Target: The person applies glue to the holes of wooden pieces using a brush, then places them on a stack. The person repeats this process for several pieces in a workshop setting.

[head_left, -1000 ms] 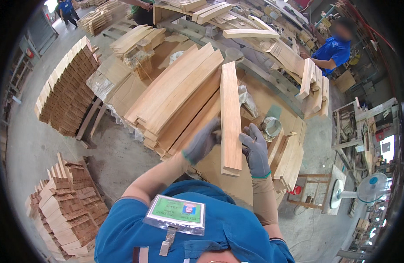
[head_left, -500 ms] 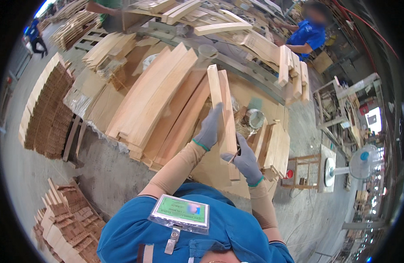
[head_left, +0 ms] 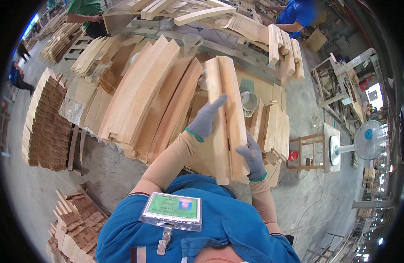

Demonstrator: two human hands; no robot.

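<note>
Head view: both gloved hands held a pair of long pale wooden slats [head_left: 226,118] on edge, side by side and touching. Compared with a second earlier, when a single plank was held nearly flat between the hands, the wood was now two pieces pressed together and raised closer to the chest (a judgement: the pieces were being matched or checked against each other). The left hand [head_left: 206,120] lay against the left face of the slats, fingers stretched up along the wood, its grip pressing rather than curled round. The right hand [head_left: 253,158] clasped the lower right edge, grip clenched on the slats. Behind them, fanned stacks of boards [head_left: 145,96] covered the surface [head_left: 254,85], and a small round tub [head_left: 249,101] stood just right of the slats. A green rectangular badge [head_left: 172,211] in a clear sleeve hung on the blue shirt. A white fan [head_left: 366,140] stood on the floor far right.
</note>
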